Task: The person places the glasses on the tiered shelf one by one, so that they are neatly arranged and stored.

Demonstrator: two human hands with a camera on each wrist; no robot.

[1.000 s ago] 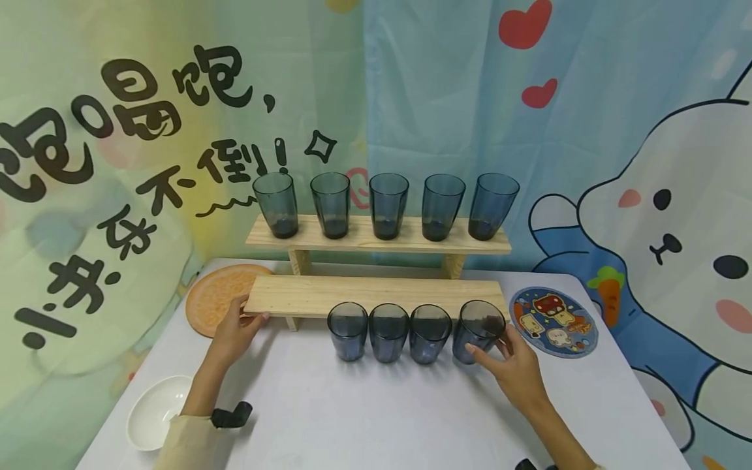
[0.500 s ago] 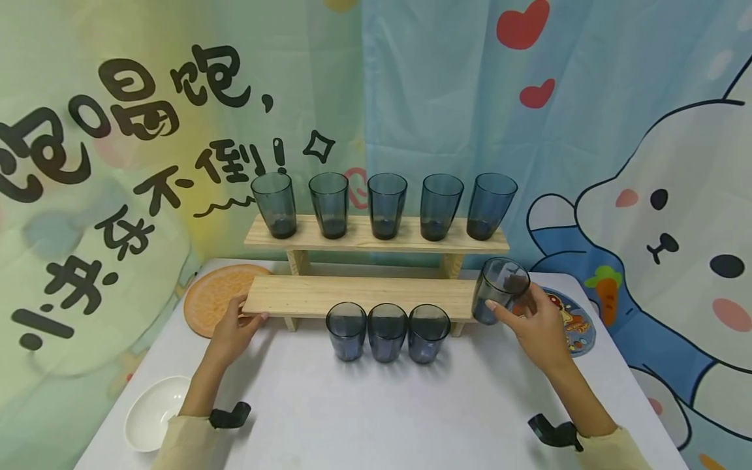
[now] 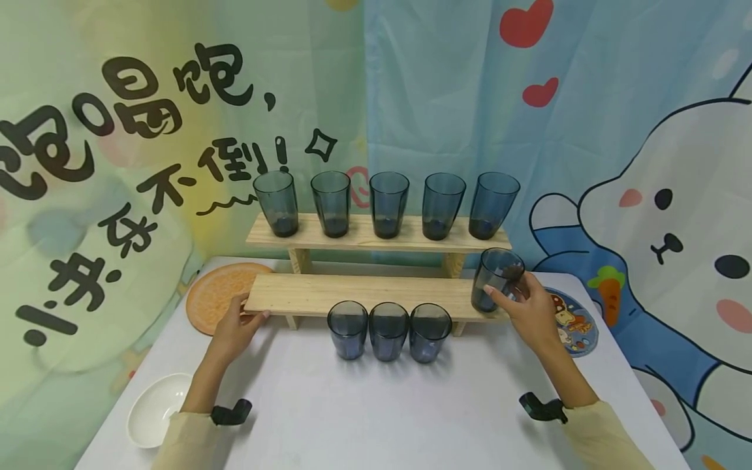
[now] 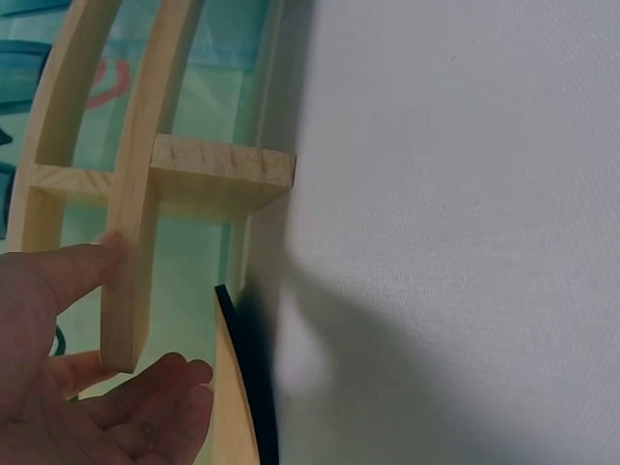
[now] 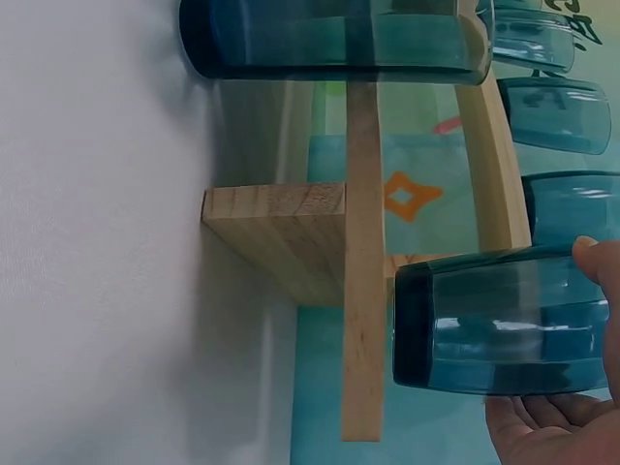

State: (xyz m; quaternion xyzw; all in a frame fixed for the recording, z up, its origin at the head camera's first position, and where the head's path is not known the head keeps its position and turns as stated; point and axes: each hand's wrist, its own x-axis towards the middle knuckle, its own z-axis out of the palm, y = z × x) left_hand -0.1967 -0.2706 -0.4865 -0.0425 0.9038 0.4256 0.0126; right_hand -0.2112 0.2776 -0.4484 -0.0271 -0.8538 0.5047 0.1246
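At the right end of the lower board, my right hand [image 3: 531, 310] holds a smoky blue drinking glass [image 3: 497, 281], thumb on one side and fingers on the other. The right wrist view shows this upright glass [image 5: 504, 325] with its base right at the board's top; whether it touches I cannot tell. My left hand [image 3: 234, 333] grips the left end of the two-tier wooden shelf [image 3: 358, 295]; in the left wrist view the thumb lies on the board's edge [image 4: 131, 291]. In front of the lower board, three similar glasses [image 3: 388, 333] stand in a row on the table.
Several matching glasses [image 3: 386, 205] line the upper board. A round orange mat [image 3: 214, 297] lies at the left, partly behind my left hand, and a white bowl [image 3: 154, 411] is nearer. A blue patterned round mat [image 3: 578, 326] lies right of the shelf, on the white table [image 3: 376, 411].
My right hand has lifted the rightmost glass from the front row, carried it up and back, and brought it over the lower board's right end. The left hand has stayed put.
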